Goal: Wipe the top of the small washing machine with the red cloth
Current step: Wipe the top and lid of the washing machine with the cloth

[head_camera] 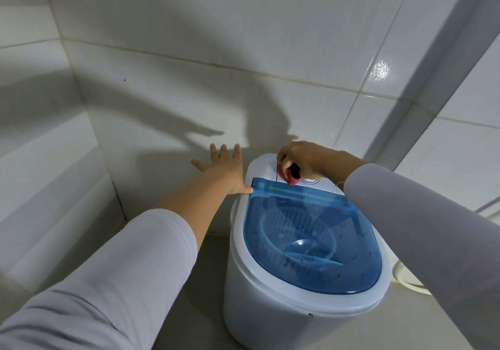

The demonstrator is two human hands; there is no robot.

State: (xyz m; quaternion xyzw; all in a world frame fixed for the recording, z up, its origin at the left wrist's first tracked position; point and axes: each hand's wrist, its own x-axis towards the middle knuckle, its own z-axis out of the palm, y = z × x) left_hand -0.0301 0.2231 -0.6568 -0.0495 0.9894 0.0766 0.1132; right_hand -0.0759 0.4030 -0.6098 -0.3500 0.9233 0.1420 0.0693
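Red cloth (290, 178) sits bunched in our right hand (300, 157) on the small white washing machine's (270, 282) rear panel; our left hand (223, 167), fingers spread, touches its left edge.

No readable text, brand, number or sign anywhere. Faint blue markings around the dial (311, 180) on the white control panel (266, 168) of the small washing machine (243, 276), too small and partly covered by the right hand (303, 157) and red cloth (290, 176) to make out. Nothing printed on the blue transparent lid (311, 241), only dark specks. Nothing legible on the white wall tiles (189, 25) either.
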